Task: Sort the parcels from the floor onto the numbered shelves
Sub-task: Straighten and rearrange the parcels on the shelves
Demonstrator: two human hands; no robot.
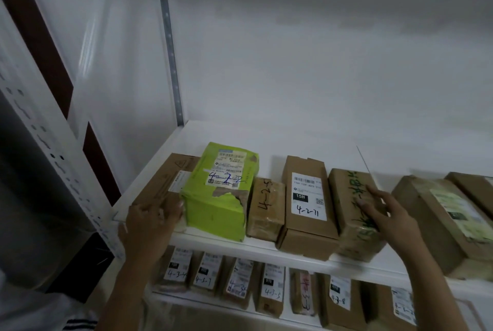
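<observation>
Observation, centre of frame: the upper shelf (pixel 208 238) is carrying a row of marked parcels. At lower left, the left hand (pixel 152 217) is lying over the front end of the flat brown box (pixel 160 186), which is sitting on the shelf's left end with the torn green box (pixel 221 192) stacked on it. I cannot tell whether those fingers are grasping the box or only pressing on it; the thumb is hidden.

At right of centre, the right hand (pixel 384 210) is reaching in with straight fingers, released and touching the top of the box with green writing (pixel 352 205). It is holding nothing.

Between the two hands, the small taped box (pixel 266 205) and the tall labelled box (pixel 306 205) are standing touching each other.

Risk, in my judgement: the flat brown box is overhanging the shelf's front edge, so any pull on it is likely to bring the green box forward and tip it off. The box with green writing is also projecting past the edge; a push from the open fingers could skew it against its neighbours or slide it off the edge.
</observation>
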